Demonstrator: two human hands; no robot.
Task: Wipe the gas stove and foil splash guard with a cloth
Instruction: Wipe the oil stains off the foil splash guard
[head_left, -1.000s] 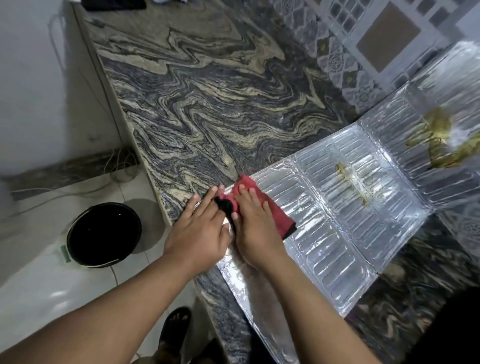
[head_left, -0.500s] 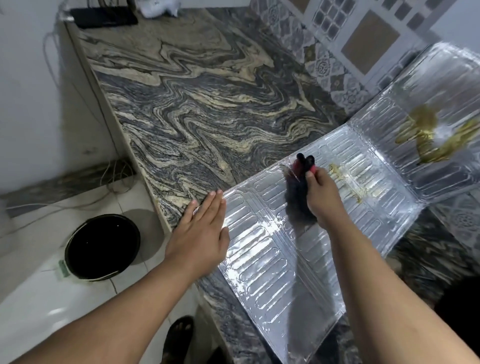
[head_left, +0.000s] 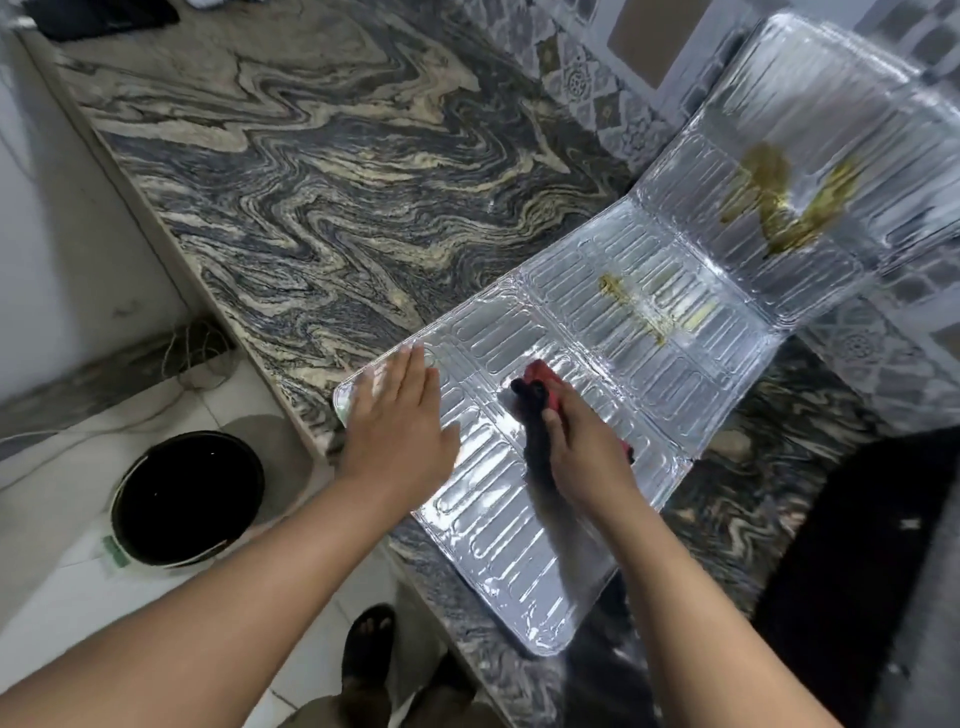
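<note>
Head view, left hand (head_left: 397, 426) flat with fingers spread on foil guard (head_left: 488, 519) at 9 o'clock, right hand (head_left: 584, 457) clenched around red cloth (head_left: 540, 375) mid-panel, yellow stains (head_left: 784, 200) at 2 o'clock

Soft daylight glares off the foil splash guard (head_left: 519, 499); wide-angle edges bend, and motion blur smears the right side.
</note>
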